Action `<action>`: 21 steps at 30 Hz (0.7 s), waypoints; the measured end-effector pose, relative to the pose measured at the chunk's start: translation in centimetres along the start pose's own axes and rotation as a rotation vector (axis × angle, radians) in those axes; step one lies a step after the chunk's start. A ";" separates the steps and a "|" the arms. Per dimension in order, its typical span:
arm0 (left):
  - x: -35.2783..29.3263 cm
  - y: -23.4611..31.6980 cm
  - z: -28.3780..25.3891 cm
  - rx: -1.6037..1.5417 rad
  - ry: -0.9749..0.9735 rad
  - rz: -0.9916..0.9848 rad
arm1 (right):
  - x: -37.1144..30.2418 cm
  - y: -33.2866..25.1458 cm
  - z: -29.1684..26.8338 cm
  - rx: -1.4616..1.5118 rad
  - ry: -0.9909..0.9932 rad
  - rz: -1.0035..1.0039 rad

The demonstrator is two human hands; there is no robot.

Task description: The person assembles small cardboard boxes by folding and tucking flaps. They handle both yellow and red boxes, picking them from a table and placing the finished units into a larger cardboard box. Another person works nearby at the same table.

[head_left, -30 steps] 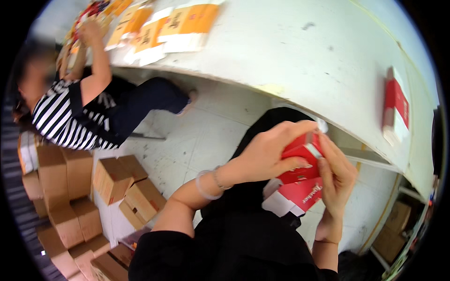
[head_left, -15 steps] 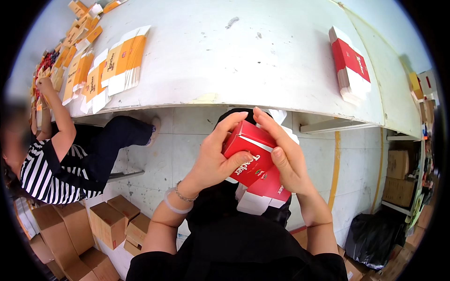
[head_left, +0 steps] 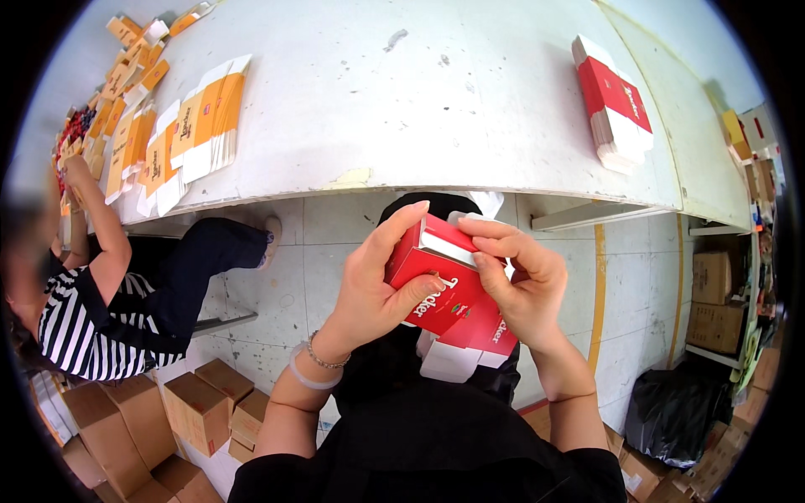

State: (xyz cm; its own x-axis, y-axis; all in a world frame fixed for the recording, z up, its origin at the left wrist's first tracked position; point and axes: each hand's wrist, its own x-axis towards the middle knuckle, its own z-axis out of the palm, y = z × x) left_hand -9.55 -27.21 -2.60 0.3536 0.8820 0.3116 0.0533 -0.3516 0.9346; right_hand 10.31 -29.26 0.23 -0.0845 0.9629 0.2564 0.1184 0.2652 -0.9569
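Note:
In front of my lap, a red carton (head_left: 428, 281) with white lettering is tilted between my hands. My left hand (head_left: 369, 281) wraps its left side, thumb across the printed face and fingers behind. At the far end a white flap (head_left: 449, 249) shows in a gap under the red edge. There my right hand (head_left: 528, 289) has thumb and forefinger pressed together at the carton's corner, the other fingers curled. More red cartons (head_left: 495, 335), seemingly flat, lie below on my lap, their white flaps (head_left: 453, 360) sticking out.
Flat red cartons (head_left: 616, 101) are stacked on the white table (head_left: 369, 109), at right. Flat orange cartons (head_left: 210, 117) lie at left, near a person in a striped top (head_left: 92, 318). Brown boxes (head_left: 197, 407) stand on the floor at left; a black bag (head_left: 675, 415) sits at right.
My right hand has gone from lying flat along the carton's side to a pinch at its far corner. The gap at the carton's end looks wider.

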 end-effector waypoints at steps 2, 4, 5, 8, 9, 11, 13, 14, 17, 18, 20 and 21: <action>-0.2 0.2 0.4 -0.044 0.059 -0.023 | 0.2 0.3 -0.1 -0.063 -0.028 -0.087; -0.1 0.5 0.5 -0.059 0.065 -0.044 | 0.5 0.4 0.2 -0.125 0.007 -0.162; -0.1 0.5 0.5 -0.069 0.066 -0.054 | 0.7 0.4 0.2 -0.158 0.027 -0.197; 0.0 0.2 0.5 0.000 0.069 -0.008 | 1.1 -0.2 0.0 -0.233 -0.038 -0.248; 0.0 0.2 0.4 -0.053 0.064 -0.036 | 1.2 0.1 -0.2 -0.169 -0.059 -0.221; 0.2 0.2 0.1 -0.160 0.050 -0.090 | 1.4 0.6 -0.8 -0.044 -0.097 -0.165; 0.4 0.5 -0.2 -0.212 0.049 -0.122 | 1.3 0.7 -0.8 -0.024 -0.072 -0.133; 0.5 0.6 -0.2 -0.237 0.050 -0.139 | 1.2 0.7 -0.8 -0.013 -0.060 -0.118; 0.5 0.7 -0.2 -0.159 0.050 -0.107 | 1.1 0.7 -0.4 -0.076 -0.034 -0.132; 0.5 0.8 -0.1 -0.100 0.062 -0.092 | 0.9 0.5 -0.1 -0.018 -0.013 -0.059; 0.5 0.9 0.5 0.018 0.084 -0.059 | 0.5 0.0 0.6 0.099 0.031 0.084; 0.5 0.9 0.7 0.017 0.106 -0.070 | 0.4 0.1 0.9 0.020 0.022 -0.013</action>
State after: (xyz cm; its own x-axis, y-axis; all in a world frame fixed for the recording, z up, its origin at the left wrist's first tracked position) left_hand -8.66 -27.33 -1.76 0.2476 0.9326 0.2625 0.0909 -0.2921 0.9520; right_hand 9.36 -28.86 0.11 -0.0643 0.9602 0.2719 0.0981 0.2772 -0.9558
